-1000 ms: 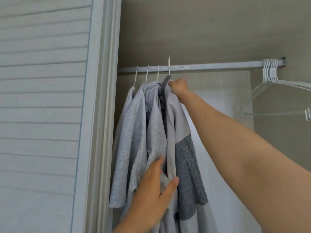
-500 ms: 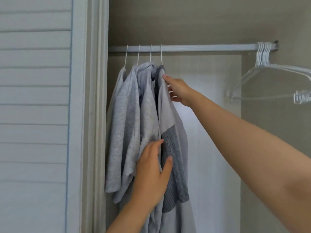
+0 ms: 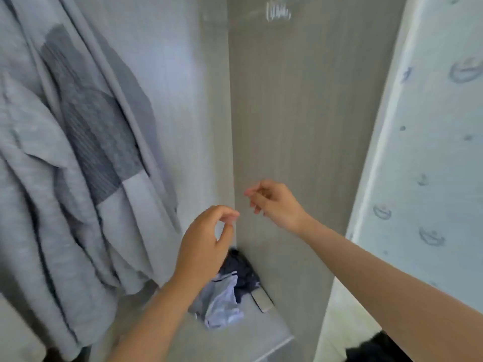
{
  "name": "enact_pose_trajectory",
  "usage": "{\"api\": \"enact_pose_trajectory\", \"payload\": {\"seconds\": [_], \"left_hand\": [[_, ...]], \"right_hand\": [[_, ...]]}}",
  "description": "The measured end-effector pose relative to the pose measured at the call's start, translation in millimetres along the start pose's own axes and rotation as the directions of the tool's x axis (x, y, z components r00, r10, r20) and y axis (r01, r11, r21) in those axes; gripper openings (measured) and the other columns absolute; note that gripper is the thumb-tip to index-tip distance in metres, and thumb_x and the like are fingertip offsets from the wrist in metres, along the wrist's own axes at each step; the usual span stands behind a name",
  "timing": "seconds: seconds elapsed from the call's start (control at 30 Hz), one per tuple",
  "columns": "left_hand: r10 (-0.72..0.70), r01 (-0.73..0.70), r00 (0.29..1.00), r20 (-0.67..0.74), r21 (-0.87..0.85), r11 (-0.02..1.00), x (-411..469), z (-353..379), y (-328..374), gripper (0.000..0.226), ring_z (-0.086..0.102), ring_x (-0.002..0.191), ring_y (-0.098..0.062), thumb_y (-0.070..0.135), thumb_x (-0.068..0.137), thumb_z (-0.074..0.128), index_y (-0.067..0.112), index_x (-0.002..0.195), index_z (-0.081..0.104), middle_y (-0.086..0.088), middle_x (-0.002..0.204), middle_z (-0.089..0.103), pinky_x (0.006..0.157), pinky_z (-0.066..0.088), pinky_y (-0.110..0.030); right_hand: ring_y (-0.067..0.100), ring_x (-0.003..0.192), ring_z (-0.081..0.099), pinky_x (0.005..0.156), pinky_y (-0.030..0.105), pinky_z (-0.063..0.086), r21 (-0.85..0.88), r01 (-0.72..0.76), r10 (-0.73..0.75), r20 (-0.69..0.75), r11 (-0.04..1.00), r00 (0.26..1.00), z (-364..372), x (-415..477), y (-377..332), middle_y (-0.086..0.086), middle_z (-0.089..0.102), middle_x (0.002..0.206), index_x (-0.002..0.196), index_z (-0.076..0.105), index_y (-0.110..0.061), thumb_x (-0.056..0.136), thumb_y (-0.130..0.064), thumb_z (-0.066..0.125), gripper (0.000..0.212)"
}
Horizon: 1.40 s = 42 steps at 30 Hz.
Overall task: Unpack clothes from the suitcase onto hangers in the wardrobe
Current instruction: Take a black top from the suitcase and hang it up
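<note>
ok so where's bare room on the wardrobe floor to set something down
Bare: the front strip of the wardrobe floor, between the light blue cloth and the edge. Crowded: the back corner, with that cloth, a dark garment and a flat device.

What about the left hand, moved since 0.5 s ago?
Yes. The left hand has come off the hanging shirts and now hovers to their right, touching nothing.

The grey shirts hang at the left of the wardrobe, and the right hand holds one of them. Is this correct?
No. The grey shirts hang at the left, but the right hand holds nothing: it is in the air, apart from them, as the head view shows.
</note>
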State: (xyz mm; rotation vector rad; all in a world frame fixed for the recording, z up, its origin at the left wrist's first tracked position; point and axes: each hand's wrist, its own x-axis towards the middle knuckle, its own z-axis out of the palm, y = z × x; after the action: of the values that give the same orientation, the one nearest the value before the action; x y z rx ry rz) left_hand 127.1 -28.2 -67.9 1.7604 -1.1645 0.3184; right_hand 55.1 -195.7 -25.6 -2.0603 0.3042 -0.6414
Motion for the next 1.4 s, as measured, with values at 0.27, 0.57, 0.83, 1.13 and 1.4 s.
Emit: {"api": "enact_pose_trajectory", "payload": {"seconds": [0.27,0.57,0.83,1.13,1.4], "left_hand": [[-0.171,0.275,0.852,0.495,-0.146,0.95,-169,218,62,0.023,0.06,0.095,0.001,0.008,0.094,0.054,0.028,0.1,0.063,0.015,0.1,0.067,0.084,0.047,-0.02],[-0.159,0.37,0.453,0.877,-0.023,0.929,-350,394,161,0.023,0.056,0.096,0.003,0.012,0.095,0.05,0.03,0.104,0.061,0.017,0.103,0.063,0.082,0.044,-0.018],[-0.109,0.292,0.094,0.99,0.077,0.953,-448,530,198,0.018,0.058,0.094,-0.003,0.017,0.096,0.047,0.031,0.1,0.059,0.016,0.098,0.062,0.083,0.049,-0.026],[-0.103,0.132,-0.211,0.972,0.133,0.982,-517,663,159,0.015,0.055,0.092,0.002,0.023,0.098,0.046,0.035,0.102,0.055,0.018,0.099,0.059,0.079,0.046,-0.019],[-0.153,0.005,-0.366,0.918,0.167,0.986,-587,790,103,0.018,0.056,0.092,-0.004,0.017,0.097,0.047,0.028,0.106,0.058,0.016,0.097,0.06,0.079,0.046,-0.022]], "right_hand": [[0.015,0.076,0.064,0.077,0.036,0.053,-0.108,-0.512,0.485,-0.202,0.852,0.851,-103,-290,195,-0.009,0.066,0.079,0.096,0.064,-0.02,0.094,-0.02,0.052,0.012],[0.017,0.086,0.061,0.079,0.031,0.051,0.062,-0.896,0.85,-0.351,0.44,0.393,-178,-586,318,-0.003,0.067,0.095,0.103,0.061,-0.026,0.095,-0.029,0.043,0.019],[0.013,0.083,0.058,0.067,0.022,0.044,0.243,-0.962,0.947,-0.319,0.127,0.045,-205,-734,402,-0.002,0.064,0.095,0.107,0.062,-0.017,0.096,-0.023,0.047,0.019],[0.015,0.089,0.061,0.071,0.028,0.049,0.476,-0.873,0.936,-0.251,-0.103,-0.248,-218,-815,530,-0.002,0.065,0.101,0.104,0.061,-0.022,0.094,-0.019,0.048,0.016],[0.008,0.085,0.057,0.064,0.019,0.041,0.503,-0.852,0.928,-0.228,-0.148,-0.296,-201,-876,679,-0.004,0.06,0.118,0.12,0.056,-0.02,0.095,-0.025,0.052,0.025]]}}
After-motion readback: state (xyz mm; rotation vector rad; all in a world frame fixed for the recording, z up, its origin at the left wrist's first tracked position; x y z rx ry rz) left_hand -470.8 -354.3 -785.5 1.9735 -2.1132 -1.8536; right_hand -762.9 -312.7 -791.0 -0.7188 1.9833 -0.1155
